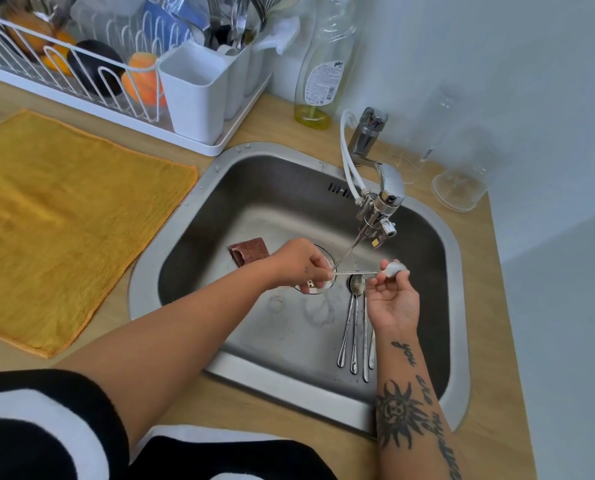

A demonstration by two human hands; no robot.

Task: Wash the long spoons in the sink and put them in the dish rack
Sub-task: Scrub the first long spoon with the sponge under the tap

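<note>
Head view: pinching long spoon (pixel 356 271) by handle in left hand (pixel 299 263), sudsy bowl in right hand (pixel 393 299), shift it toward nine o'clock into stream (pixel 346 252).

Left hand (pixel 301 266) reaching in from lower left, back up, fingers curled, pinching one end of spoon (pixel 356 271). Right hand (pixel 393 299) palm up, fingertips pinching other end. Both forearms bare, right one tattooed.
</note>
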